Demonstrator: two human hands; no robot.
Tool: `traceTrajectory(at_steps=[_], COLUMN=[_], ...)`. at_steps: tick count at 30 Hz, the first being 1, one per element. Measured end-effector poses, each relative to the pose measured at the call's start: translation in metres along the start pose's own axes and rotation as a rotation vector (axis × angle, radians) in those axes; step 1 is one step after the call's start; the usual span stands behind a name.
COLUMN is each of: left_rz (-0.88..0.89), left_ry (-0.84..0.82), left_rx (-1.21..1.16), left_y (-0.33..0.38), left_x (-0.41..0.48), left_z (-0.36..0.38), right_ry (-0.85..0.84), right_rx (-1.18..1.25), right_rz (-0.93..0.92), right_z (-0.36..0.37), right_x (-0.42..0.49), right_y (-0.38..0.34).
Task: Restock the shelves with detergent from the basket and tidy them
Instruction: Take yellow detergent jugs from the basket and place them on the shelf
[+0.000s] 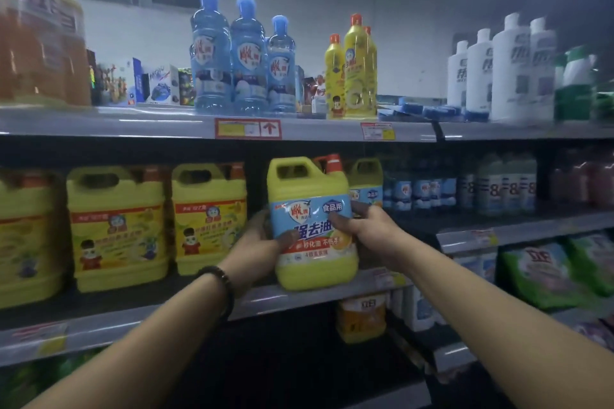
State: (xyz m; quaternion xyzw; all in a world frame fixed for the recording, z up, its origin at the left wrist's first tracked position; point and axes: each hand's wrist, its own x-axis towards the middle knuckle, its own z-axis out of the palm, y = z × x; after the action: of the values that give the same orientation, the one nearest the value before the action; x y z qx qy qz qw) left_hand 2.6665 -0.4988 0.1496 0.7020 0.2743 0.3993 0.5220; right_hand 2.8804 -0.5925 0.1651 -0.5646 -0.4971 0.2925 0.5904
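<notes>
**Jug held in both hands at the middle shelf**

Hands grip a yellow plastic detergent jug with a blue label and a red-orange cap (312, 226) from either side. The left hand (260, 242) wraps round the jug's left flank with its thumb pressed on the label. The right hand (362, 226) clasps the right flank, its thumb lying across the label's upper part. A dark beaded bracelet (221, 282) circles the left wrist.

The jug stands almost upright, tipped slightly, at the front edge of the grey metal middle shelf (282, 301). Whether its base rests on the shelf or hangs just above it cannot be told. Just behind it to the right sits a second yellow jug with the same blue label (365, 183). To its left, with a gap between, stands a row of wider yellow jugs with yellow cartoon labels (118, 226).

On the grey upper shelf (149, 124) stand three clear blue bottles with blue caps (246, 60). To their right are slim yellow bottles with orange caps (358, 70), and further right a group of white plastic bottles (511, 70). A red-framed price tag with an arrow (247, 128) is fixed to that shelf's front edge. Green soft packs (545, 272) lie lower right, and an orange container (360, 317) sits beneath the middle shelf.
</notes>
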Motion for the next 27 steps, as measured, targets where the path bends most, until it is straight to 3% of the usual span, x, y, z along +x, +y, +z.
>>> traceTrajectory(at_steps=[4,13,16,27], left_rz=[0.089,0.174,0.122,0.091], left_ry=[0.103,0.159,0.207,0.227], left_rx=[0.076,0.267,0.366,0.53], left_y=[-0.001,-0.049,-0.055,-0.055], left_x=[0.042,0.092,0.095,0.079], left_z=[0.003,0.011,0.014,0.019], right_ry=[0.032,0.231,0.309,0.31], right_rx=[-0.075,-0.207,-0.292,-0.589], right_rz=[-0.07,-0.189,-0.159,0.042], right_z=[-0.002,0.015,0.018,0.022], right_x=[0.049,0.091,0.1,0.088], right_y=[0.008,0.055,0.056,0.049])
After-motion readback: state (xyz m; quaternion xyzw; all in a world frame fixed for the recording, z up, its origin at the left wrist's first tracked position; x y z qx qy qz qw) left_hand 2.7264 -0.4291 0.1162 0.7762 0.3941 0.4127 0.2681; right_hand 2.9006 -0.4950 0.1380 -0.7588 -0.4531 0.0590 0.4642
